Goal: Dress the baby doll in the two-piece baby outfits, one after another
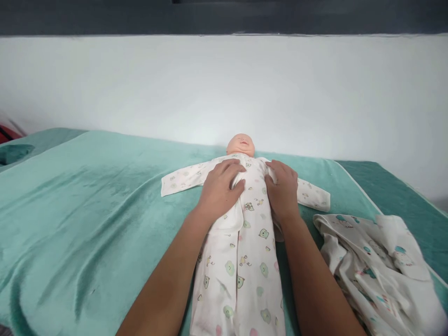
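Note:
A baby doll lies on its back, its bare head toward the wall. White baby clothes with green and pink animal prints cover its body, the long sleeves spread to both sides and the legs reaching toward me. On the chest's left side rests my left hand, thumb and fingers apart on the cloth. My right hand lies against the chest's right side, its fingers bent and parted over the garment's edge. A loose front flap shows beneath my left wrist. No doll hands show at the cuffs.
A crumpled white printed garment lies to the right of my right forearm. Beneath everything is a wrinkled teal blanket. A white wall rises directly behind the doll's head. Something red shows at the far left edge.

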Available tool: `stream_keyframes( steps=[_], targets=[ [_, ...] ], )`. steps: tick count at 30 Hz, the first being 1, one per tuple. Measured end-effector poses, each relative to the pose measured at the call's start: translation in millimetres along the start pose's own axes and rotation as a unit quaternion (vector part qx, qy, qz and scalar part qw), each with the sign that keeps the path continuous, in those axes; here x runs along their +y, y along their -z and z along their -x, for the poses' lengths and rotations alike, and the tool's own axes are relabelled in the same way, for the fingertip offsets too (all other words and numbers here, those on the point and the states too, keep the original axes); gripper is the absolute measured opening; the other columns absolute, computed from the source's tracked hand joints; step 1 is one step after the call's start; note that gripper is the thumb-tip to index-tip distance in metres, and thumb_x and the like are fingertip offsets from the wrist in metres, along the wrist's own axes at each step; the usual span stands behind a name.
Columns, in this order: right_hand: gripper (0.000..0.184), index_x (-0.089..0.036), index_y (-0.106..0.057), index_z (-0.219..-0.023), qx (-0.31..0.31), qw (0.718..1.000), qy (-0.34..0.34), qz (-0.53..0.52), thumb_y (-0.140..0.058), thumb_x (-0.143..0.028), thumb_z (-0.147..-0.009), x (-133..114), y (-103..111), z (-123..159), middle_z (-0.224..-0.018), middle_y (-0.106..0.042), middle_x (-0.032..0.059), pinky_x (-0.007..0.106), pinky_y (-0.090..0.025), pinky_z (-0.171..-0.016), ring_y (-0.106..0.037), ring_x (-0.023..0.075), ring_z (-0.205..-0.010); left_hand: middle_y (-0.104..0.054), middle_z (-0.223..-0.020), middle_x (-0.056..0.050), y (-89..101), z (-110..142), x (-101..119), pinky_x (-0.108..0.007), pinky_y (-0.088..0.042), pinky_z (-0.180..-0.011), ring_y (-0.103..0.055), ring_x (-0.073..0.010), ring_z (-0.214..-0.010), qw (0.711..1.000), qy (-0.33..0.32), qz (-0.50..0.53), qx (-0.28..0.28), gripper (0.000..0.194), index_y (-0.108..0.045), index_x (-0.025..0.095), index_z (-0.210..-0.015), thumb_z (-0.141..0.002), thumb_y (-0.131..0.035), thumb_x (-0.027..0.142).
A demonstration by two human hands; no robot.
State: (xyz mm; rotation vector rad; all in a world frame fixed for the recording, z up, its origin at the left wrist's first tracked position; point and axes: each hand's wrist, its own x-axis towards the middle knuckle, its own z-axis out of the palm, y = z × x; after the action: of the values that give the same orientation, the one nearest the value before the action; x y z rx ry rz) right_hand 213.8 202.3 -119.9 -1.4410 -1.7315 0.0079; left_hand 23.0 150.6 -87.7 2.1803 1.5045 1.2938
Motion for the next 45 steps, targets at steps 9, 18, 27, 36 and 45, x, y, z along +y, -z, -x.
stream_keyframes(
  steps=[9, 18, 27, 36, 45],
  targets=[
    [0.057, -0.023, -0.049, -0.148, -0.165, 0.975, 0.049, 0.139, -0.036, -0.014, -0.093, 6, 5, -3, -0.157, -0.049, 0.0039, 0.057, -0.032, -0.117, -0.040, 0.0315, -0.146, -0.064, -0.090, -0.001, 9.9, -4, -11, -0.034, -0.048, -0.080, -0.059, -0.0193, -0.087, 0.993, 0.095, -0.039, 0.054, 0.026, -0.064, 0.024, -0.110, -0.088, -0.051, 0.018],
    [0.055, -0.027, -0.065, -0.135, -0.153, 0.965, 0.000, 0.214, -0.043, -0.012, -0.088, 45, 18, -14, -0.145, -0.062, 0.0035, 0.054, -0.041, -0.112, -0.056, 0.0314, -0.131, -0.067, -0.094, -0.006, 57.7, 4, -81, -0.033, -0.045, -0.070, -0.064, -0.0244, -0.087, 0.911, 0.328, -0.207, 0.139, 0.027, -0.060, 0.023, -0.110, -0.088, -0.048, 0.013],
    [0.042, -0.020, -0.072, -0.116, -0.016, 0.993, 0.091, 0.067, -0.042, -0.011, -0.088, 17, 17, 0, -0.140, -0.063, 0.0120, 0.057, -0.038, -0.115, -0.055, 0.0304, -0.134, -0.062, -0.126, -0.013, 35.3, 0, -78, -0.043, -0.051, -0.089, -0.059, -0.0313, -0.119, 0.947, 0.180, -0.247, 0.099, 0.038, -0.064, 0.021, -0.120, -0.090, -0.043, 0.009],
    [0.046, -0.024, -0.064, -0.133, -0.131, 0.979, 0.046, -0.149, -0.038, -0.024, -0.096, 11, -2, -10, -0.139, -0.065, 0.0050, 0.045, -0.044, -0.113, -0.059, 0.0234, -0.130, -0.053, -0.151, -0.007, 3.5, -9, -79, -0.046, -0.035, -0.114, -0.047, -0.0271, -0.138, 0.963, 0.081, -0.248, -0.061, 0.049, -0.049, 0.030, -0.147, -0.100, -0.040, 0.021],
    [0.047, -0.021, -0.064, -0.129, -0.178, 0.981, 0.050, 0.051, -0.029, -0.030, -0.100, 29, -14, -35, -0.128, -0.070, 0.0103, 0.041, -0.048, -0.091, -0.064, 0.0296, -0.113, -0.065, -0.131, -0.009, 12.1, -18, -97, -0.047, -0.042, -0.101, -0.059, -0.0299, -0.119, 0.933, 0.170, -0.309, -0.077, 0.050, -0.058, 0.031, -0.139, -0.099, -0.031, 0.019]
  ],
)
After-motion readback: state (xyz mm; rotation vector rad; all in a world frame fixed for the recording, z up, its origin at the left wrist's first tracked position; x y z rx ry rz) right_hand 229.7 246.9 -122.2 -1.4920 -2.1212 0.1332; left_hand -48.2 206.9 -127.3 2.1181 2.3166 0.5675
